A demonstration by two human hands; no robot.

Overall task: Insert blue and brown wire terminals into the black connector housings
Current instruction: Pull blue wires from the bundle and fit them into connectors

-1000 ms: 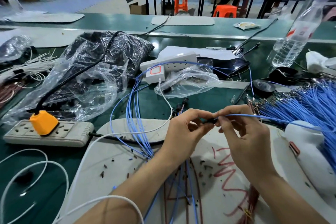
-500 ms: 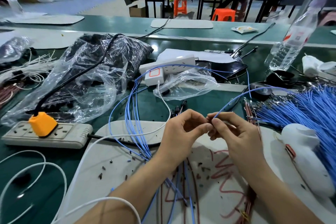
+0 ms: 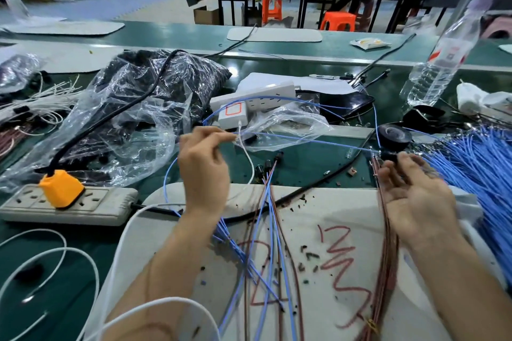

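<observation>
glossy crinkled clear plastic bag (image 3: 133,130) | smooth matt green bench (image 3: 299,163) | matt plastic-sheathed blue wires (image 3: 476,169) | clear ribbed plastic bottle (image 3: 435,66)

Both bare forearms reach in over the near edge of the white mat (image 3: 346,219), well apart. The left hand (image 3: 203,166) is raised above the mat's far left edge, its back toward the camera, with thumb and forefinger pinching a blue wire (image 3: 304,141). The right hand (image 3: 415,194) is above the mat's far right corner, palm turned up and inward. Its blurred fingertips curl round a small black connector housing (image 3: 389,157).
</observation>
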